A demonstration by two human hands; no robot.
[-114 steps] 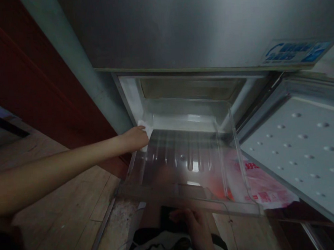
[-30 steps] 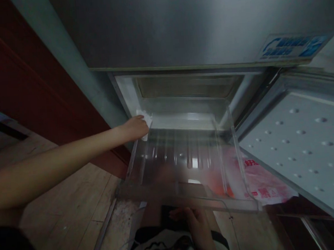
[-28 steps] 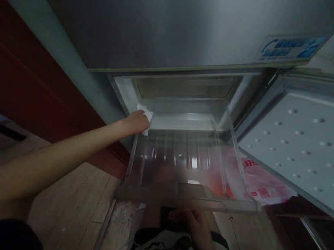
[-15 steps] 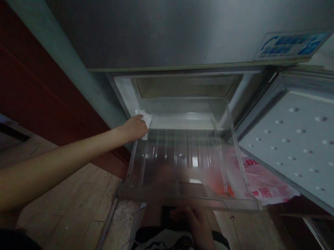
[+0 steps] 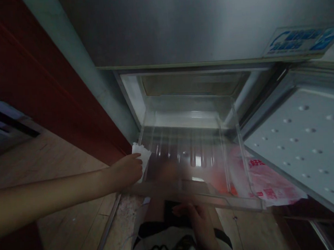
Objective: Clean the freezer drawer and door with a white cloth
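Note:
My left hand (image 5: 127, 169) pinches a white tissue (image 5: 141, 155), which drapes over the left side wall of a clear plastic drawer (image 5: 185, 139). The drawer is pulled out of the fridge compartment, and only ridges and reflections show on its see-through floor. Below the drawer's front edge, my right hand (image 5: 201, 221) rests at my lap. Its fingers look loosely bent and apart with nothing visible in them, though the light there is dim.
On the right, the fridge's lower door (image 5: 308, 138) stands swung out. A pink-and-white plastic bag (image 5: 274, 180) lies on the floor below it. A steel upper door (image 5: 177, 25) overhangs the compartment, and a red door frame (image 5: 67, 94) runs along the left.
My left hand has drawn the tissue along the drawer's left wall, from near its back toward the front. My right hand has stayed at my lap. The view has shifted slightly.

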